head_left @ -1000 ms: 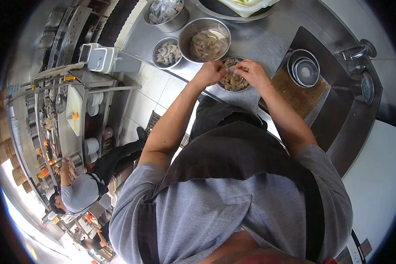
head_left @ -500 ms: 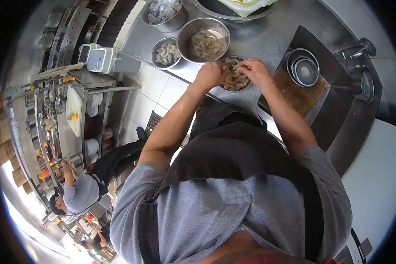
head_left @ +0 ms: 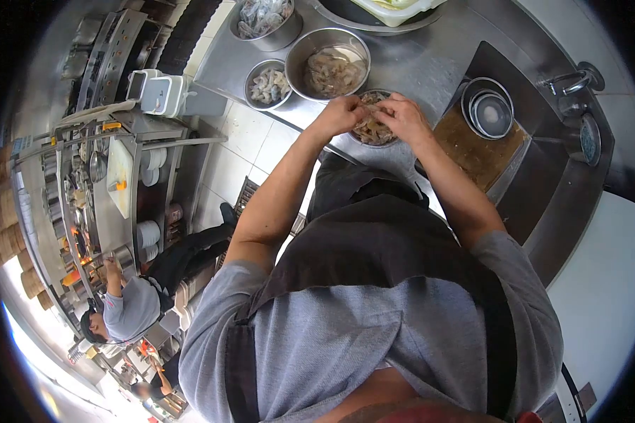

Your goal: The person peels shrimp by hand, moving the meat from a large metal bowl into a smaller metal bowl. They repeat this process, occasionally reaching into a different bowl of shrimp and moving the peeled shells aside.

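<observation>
On the steel counter before me stand a small bowl, a large bowl and the nearest bowl (all hold shrimp). A deep bowl stands farther back.

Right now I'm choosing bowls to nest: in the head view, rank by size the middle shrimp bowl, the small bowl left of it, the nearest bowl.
1. Middle shrimp bowl.
2 and 3. Nearest bowl and small bowl look alike; the nearest is half hidden.

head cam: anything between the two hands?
Yes: head view shows a small pale piece, likely shrimp, pinched between left hand and right hand, over the steel bowl.
</observation>
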A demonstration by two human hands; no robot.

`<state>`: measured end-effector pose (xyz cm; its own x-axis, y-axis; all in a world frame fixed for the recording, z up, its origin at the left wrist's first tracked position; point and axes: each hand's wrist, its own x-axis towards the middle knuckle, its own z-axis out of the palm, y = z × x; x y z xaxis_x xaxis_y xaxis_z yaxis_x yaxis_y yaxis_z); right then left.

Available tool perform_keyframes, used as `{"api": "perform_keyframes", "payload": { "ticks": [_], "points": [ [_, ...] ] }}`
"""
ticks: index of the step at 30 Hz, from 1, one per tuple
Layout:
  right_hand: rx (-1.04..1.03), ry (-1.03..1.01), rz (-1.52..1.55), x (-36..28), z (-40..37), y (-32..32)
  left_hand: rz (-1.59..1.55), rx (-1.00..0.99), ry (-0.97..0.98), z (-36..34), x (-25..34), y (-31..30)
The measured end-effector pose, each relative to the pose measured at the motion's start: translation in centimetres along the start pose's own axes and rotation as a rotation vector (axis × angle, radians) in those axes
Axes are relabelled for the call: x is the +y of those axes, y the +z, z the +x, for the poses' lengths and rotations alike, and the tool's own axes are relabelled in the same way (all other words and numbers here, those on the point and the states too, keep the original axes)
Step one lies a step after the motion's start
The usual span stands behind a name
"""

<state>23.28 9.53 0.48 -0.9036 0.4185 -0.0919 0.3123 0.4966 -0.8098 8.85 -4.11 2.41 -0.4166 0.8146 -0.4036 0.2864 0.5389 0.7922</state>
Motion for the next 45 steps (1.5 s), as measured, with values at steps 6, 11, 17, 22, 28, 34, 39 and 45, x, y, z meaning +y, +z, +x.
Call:
{"api": "perform_keyframes", "payload": {
  "ticks": [6, 11, 17, 22, 28, 34, 39, 45],
  "points": [
    [0.018, -0.196, -0.052, 1.6, 0.5, 0.4, -0.055, 0.031, -0.034, 0.2, -1.2, -0.4],
    [0.038, -0.087, -0.150, 2.5, -0.2, -1.0, -0.174, 0.275, -0.042, -2.2, -1.6, -4.9],
    [0.176, -0.110, -0.281, 0.4, -1.1, -0.9, 0.390, 0.649, -0.240, -2.3, -7.0, -12.1],
    [-0.063, -0.276, -0.556, 2.4, 0.1, 1.7, 0.764, 0.585, -0.224, 0.0, -11.2, -12.4],
    [-0.220, -0.187, -0.581, 0.2, 0.5, -0.3, 0.273, 0.747, 0.182, -2.4, -3.7, -5.9],
    [0.011, -0.184, -0.180, -0.5, 0.3, -0.9, 0.093, 0.165, 0.063, -1.7, -0.2, 2.3],
    [0.031, -0.142, -0.113, -0.5, -0.5, -1.5, -0.045, 0.137, 0.045, 0.0, -1.2, 2.9],
    [0.021, -0.217, -0.250, -0.9, -0.6, -1.6, -0.237, 0.022, -0.051, -0.5, -0.1, 1.6]
  ]
}}
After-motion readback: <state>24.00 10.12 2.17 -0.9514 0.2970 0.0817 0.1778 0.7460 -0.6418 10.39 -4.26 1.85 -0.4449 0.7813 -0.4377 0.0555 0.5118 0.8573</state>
